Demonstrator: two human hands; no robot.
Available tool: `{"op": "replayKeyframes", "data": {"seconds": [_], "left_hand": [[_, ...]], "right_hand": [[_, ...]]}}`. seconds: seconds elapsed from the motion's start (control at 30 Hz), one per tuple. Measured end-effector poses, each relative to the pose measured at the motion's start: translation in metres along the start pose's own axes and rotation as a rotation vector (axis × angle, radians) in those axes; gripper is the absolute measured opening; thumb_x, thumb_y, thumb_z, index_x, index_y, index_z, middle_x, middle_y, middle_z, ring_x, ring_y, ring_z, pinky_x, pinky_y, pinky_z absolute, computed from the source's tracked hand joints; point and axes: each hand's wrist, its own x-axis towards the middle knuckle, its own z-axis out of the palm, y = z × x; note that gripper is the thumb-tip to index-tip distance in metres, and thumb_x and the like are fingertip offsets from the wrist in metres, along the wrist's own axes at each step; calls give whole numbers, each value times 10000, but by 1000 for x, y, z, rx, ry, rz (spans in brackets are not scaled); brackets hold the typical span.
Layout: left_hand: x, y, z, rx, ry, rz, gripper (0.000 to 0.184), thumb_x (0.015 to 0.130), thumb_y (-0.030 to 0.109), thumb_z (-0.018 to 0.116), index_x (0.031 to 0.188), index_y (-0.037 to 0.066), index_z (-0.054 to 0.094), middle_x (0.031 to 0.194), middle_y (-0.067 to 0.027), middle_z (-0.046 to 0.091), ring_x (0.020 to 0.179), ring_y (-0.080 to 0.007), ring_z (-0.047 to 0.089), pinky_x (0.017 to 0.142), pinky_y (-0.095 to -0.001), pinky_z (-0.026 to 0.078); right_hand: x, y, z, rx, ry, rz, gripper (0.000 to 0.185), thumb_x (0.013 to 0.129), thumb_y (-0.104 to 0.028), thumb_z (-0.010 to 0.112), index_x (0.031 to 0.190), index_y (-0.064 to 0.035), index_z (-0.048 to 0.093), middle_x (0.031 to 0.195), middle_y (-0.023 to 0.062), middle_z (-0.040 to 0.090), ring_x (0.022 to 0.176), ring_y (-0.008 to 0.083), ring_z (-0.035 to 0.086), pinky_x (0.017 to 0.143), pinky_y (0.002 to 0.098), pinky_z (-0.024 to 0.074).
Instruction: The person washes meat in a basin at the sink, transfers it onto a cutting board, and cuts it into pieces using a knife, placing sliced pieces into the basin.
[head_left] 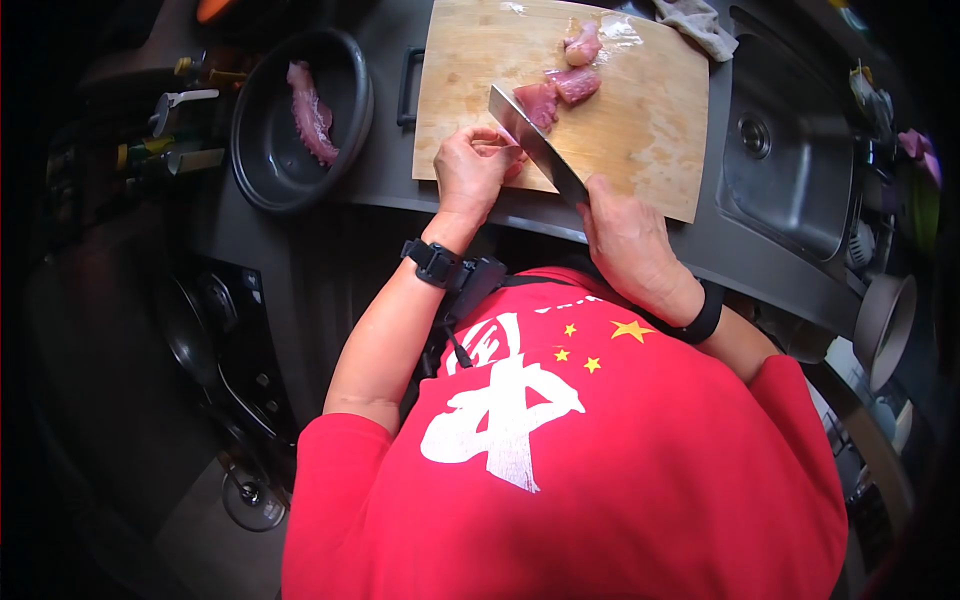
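Observation:
A wooden cutting board (640,140) lies on the dark counter. My right hand (640,245) is wrapped round the handle of a wide knife (540,148), whose blade slants up and left over the board. Left of the blade, my left hand (473,172) has its fingers curled on a piece of meat (513,168), partly hidden by the fingers and blade. Just beyond the blade lie cut chunks of raw meat (575,85), with another piece (582,46) farther up the board.
A dark round bowl (362,100) holding a long strip of meat (312,115) stands left of the board. On the right is a sink (785,150), with a cloth (697,28) near its upper corner. Bottles and utensils line the far left.

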Motion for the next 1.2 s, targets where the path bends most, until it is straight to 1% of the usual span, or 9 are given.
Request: {"op": "replayKeyframes", "data": {"seconds": [0.13,0.33,0.57,0.63,0.77,0.83,0.97,1.03,1.2], "left_hand": [[3,-9,3,12,86,67,205,792,28,788,948,-6,659,774,-114,747,683,-148,730,603,-269,584],[8,-16,3,53,83,137,160,781,52,798,893,60,685,715,-82,738,646,-129,718,599,-277,559],[10,-18,2,12,66,131,145,787,54,789,887,58,684,721,-80,740,646,-130,717,604,-274,562],[9,-13,0,79,11,125,187,845,5,753,1000,-9,650,824,-104,753,739,-143,731,650,-254,592],[8,-10,0,123,15,103,198,832,21,767,996,-6,658,814,-98,755,739,-139,731,645,-244,579],[10,-13,2,118,78,169,143,787,88,792,867,39,685,730,-101,743,655,-159,729,631,-284,567],[2,-4,2,156,120,172,147,797,111,785,864,24,687,719,-106,740,648,-178,731,642,-297,569],[0,-2,1,212,97,183,223,804,92,780,985,-16,707,791,-112,764,724,-141,738,689,-269,572],[-1,-1,2,269,120,195,196,813,105,763,970,-7,727,783,-122,760,712,-158,741,682,-273,571]], "right_hand": [[1,-5,3,-27,-34,16,78,935,-53,527,960,0,476,671,249,613,658,460,632,619,570,491],[3,-7,8,-73,-101,50,83,891,-4,512,955,10,460,689,258,620,690,465,642,648,566,504],[7,-12,14,-116,-124,85,100,865,13,516,943,16,452,691,262,623,701,466,648,658,558,509],[8,-13,14,-117,-135,90,100,864,13,515,942,15,452,692,264,624,701,465,648,659,559,509],[12,-14,15,-85,-111,61,101,859,17,513,938,18,450,694,274,621,699,469,645,660,564,506],[19,-17,14,-86,-118,67,102,859,17,511,940,20,449,696,277,619,698,473,642,660,565,503],[33,-16,21,-77,-68,32,97,860,15,506,938,25,450,711,285,617,705,489,633,655,570,494],[34,-17,19,-73,-82,38,90,861,15,504,934,25,453,716,283,618,710,491,634,653,570,493],[25,-16,12,-81,-128,56,73,866,11,502,924,26,461,723,282,620,729,495,636,653,572,492]]}}
